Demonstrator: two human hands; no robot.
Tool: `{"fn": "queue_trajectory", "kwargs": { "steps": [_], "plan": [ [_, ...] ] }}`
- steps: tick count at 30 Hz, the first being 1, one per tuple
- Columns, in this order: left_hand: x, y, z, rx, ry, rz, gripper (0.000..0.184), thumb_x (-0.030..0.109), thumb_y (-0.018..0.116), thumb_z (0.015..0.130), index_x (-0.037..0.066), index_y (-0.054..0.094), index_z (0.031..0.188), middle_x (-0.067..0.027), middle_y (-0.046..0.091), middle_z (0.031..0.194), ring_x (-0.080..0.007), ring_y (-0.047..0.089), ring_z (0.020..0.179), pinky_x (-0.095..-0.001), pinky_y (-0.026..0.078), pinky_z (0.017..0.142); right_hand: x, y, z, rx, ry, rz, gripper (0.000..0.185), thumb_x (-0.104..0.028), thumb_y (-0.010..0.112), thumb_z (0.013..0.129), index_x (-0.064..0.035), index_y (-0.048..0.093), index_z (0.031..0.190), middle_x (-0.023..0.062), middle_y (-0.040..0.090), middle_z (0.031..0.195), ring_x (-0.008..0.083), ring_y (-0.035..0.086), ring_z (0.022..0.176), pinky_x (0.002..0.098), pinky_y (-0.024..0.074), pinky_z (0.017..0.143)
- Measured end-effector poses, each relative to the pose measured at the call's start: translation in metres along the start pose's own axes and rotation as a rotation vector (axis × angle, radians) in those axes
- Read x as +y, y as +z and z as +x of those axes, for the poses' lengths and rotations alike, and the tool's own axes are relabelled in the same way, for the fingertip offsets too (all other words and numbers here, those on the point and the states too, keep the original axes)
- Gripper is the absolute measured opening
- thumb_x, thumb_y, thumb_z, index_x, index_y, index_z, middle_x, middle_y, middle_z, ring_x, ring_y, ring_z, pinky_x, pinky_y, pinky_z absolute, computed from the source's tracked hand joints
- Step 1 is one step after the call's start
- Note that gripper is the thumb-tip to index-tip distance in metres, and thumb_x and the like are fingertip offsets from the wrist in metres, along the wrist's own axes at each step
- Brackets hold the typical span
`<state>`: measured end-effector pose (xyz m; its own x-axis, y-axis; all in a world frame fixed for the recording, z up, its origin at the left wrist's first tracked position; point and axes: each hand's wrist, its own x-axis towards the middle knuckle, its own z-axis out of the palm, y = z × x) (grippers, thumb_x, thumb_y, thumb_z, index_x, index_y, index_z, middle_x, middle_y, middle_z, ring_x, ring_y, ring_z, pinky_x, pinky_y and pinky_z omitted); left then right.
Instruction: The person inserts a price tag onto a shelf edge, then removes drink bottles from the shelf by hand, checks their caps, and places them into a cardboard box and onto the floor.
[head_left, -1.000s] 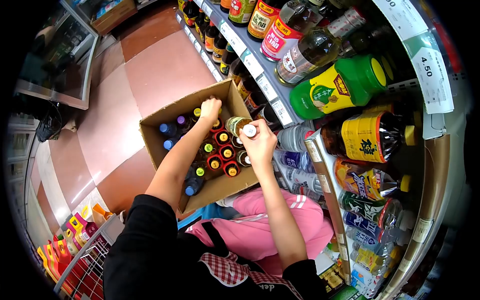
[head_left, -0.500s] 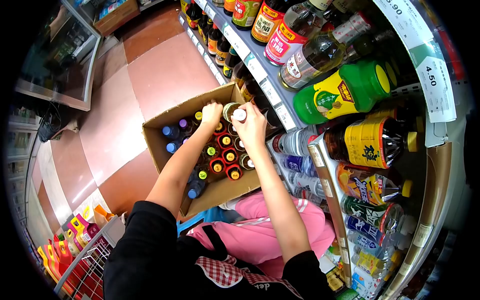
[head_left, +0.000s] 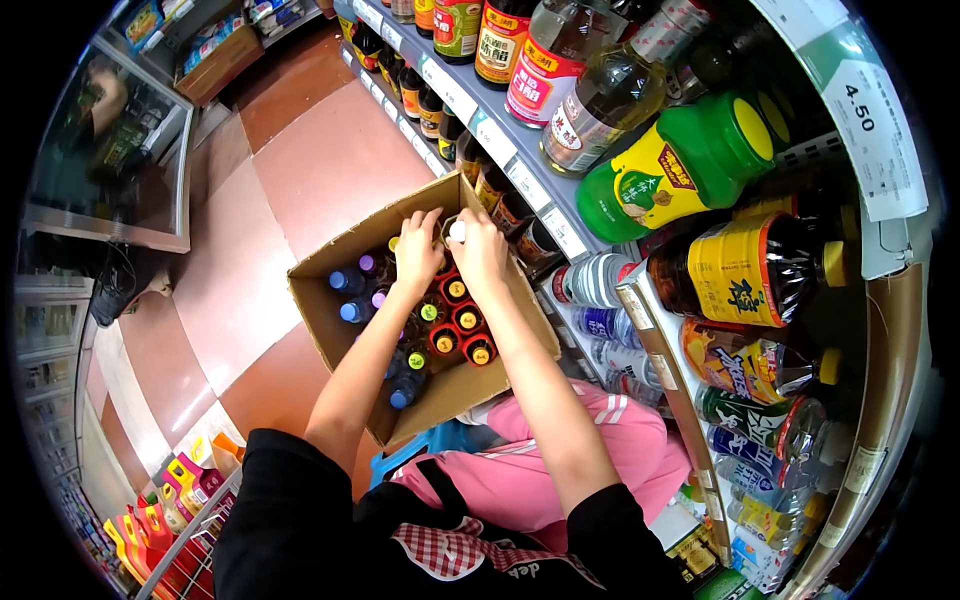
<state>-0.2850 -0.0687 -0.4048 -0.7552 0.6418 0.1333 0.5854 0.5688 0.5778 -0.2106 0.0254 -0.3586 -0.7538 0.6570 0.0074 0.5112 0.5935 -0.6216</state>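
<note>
An open cardboard box (head_left: 318,270) in front of me holds several upright bottles with blue, purple, green and orange caps. My right hand (head_left: 480,250) is closed around a white-capped bottle (head_left: 457,231) at the far right part of the box; most of its body is hidden. Close beside it, my left hand (head_left: 418,250) reaches in with bent fingers, and what they grip is hidden. Dark bottles with red collars, such as an orange-capped bottle (head_left: 468,320), stand just below my hands. Blue-capped bottles (head_left: 348,281) fill the left side.
Shelves on the right carry vinegar bottles (head_left: 545,70), a green jug (head_left: 675,165) lying tilted, and a large dark bottle (head_left: 745,270) with a yellow label. A wire cart (head_left: 200,540) with colourful packs is at lower left. A glass-fronted cabinet (head_left: 115,150) stands beyond the tiled floor (head_left: 320,180).
My hands have come closer together over the box. The right has moved the white-capped bottle slightly left, and the left hand sits a little lower in the view. The camera view has shifted slightly.
</note>
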Motion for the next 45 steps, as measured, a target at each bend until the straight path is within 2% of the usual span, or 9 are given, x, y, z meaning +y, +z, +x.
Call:
{"fn": "queue_trajectory", "kwargs": {
  "steps": [8,12,17,26,28,31,34,40,45],
  "plan": [
    [0.005,0.007,-0.008,-0.251,0.120,-0.099,0.045,0.007,0.071,0.070,0.006,0.062,0.114,-0.0140,0.061,0.105,-0.0372,0.062,0.095,-0.0441,0.053,0.079,0.050,0.042,-0.014,-0.044,0.019,0.040,0.038,-0.002,0.066,0.077,-0.0010,0.063,0.115,0.0204,0.067,0.101,0.0410,0.065,0.088,0.0468,0.0524,0.080],
    [0.004,0.029,-0.003,-0.264,0.099,0.014,0.042,0.008,0.074,0.070,0.005,0.062,0.110,-0.0137,0.061,0.104,-0.0360,0.063,0.094,-0.0443,0.054,0.077,0.088,0.064,-0.019,-0.254,0.109,0.288,0.065,0.009,0.052,0.075,-0.0073,0.050,0.137,0.0301,0.061,0.112,0.0383,0.061,0.106,0.0420,0.0489,0.090],
    [0.001,0.054,0.012,-0.262,0.099,0.198,0.031,0.008,0.075,0.070,0.004,0.060,0.097,-0.0130,0.060,0.101,-0.0332,0.064,0.092,-0.0423,0.055,0.075,0.078,0.029,-0.041,-0.370,0.273,0.445,0.073,0.017,0.041,0.069,0.0053,0.040,0.141,0.0280,0.053,0.133,0.0330,0.051,0.128,0.0336,0.0386,0.109],
    [-0.003,0.072,0.027,-0.165,0.096,0.486,0.020,0.015,0.078,0.067,0.008,0.069,0.084,-0.0070,0.065,0.096,-0.0274,0.060,0.099,-0.0415,0.050,0.081,0.055,-0.010,-0.077,-0.212,0.153,0.459,0.059,-0.006,0.062,0.080,-0.0031,0.050,0.137,0.0280,0.064,0.108,0.0398,0.063,0.100,0.0439,0.0483,0.090],
    [-0.011,0.084,0.026,-0.159,0.114,0.545,0.011,0.014,0.068,0.075,0.008,0.071,0.083,-0.0078,0.066,0.096,-0.0273,0.059,0.102,-0.0411,0.048,0.085,0.040,-0.024,-0.076,-0.316,0.243,0.435,0.063,-0.004,0.065,0.080,-0.0057,0.048,0.140,0.0232,0.059,0.128,0.0331,0.061,0.113,0.0381,0.0475,0.097],
    [-0.015,0.095,0.028,-0.127,0.110,0.578,0.012,0.013,0.061,0.079,0.008,0.071,0.083,-0.0081,0.066,0.097,-0.0273,0.058,0.102,-0.0411,0.046,0.086,0.028,-0.041,-0.082,-0.330,0.226,0.401,0.063,-0.007,0.067,0.080,-0.0075,0.048,0.140,0.0246,0.063,0.119,0.0355,0.063,0.102,0.0401,0.0485,0.091],
    [-0.022,0.099,0.029,-0.158,0.123,0.578,0.021,0.017,0.077,0.068,0.007,0.071,0.085,-0.0086,0.065,0.100,-0.0290,0.056,0.106,-0.0423,0.046,0.087,0.025,-0.050,-0.090,-0.303,0.230,0.389,0.063,-0.008,0.067,0.080,-0.0101,0.048,0.141,0.0260,0.063,0.117,0.0371,0.063,0.104,0.0409,0.0483,0.091],
    [0.011,0.059,-0.009,-0.075,0.112,0.458,0.056,0.018,0.075,0.074,0.004,0.057,0.125,-0.0098,0.057,0.113,-0.0300,0.052,0.109,-0.0427,0.045,0.089,0.020,-0.065,-0.105,-0.201,0.189,0.460,0.059,-0.009,0.065,0.082,-0.0108,0.049,0.139,0.0246,0.062,0.122,0.0363,0.062,0.111,0.0410,0.0476,0.095],
    [0.064,-0.001,-0.052,0.082,0.108,0.092,0.048,0.011,0.072,0.074,0.000,0.061,0.120,-0.0132,0.058,0.108,-0.0337,0.053,0.104,-0.0441,0.046,0.084,0.007,-0.084,-0.126,-0.048,0.085,0.552,0.054,-0.008,0.063,0.084,-0.0061,0.051,0.137,0.0171,0.063,0.125,0.0313,0.064,0.106,0.0372,0.0496,0.092]
  ]
}}
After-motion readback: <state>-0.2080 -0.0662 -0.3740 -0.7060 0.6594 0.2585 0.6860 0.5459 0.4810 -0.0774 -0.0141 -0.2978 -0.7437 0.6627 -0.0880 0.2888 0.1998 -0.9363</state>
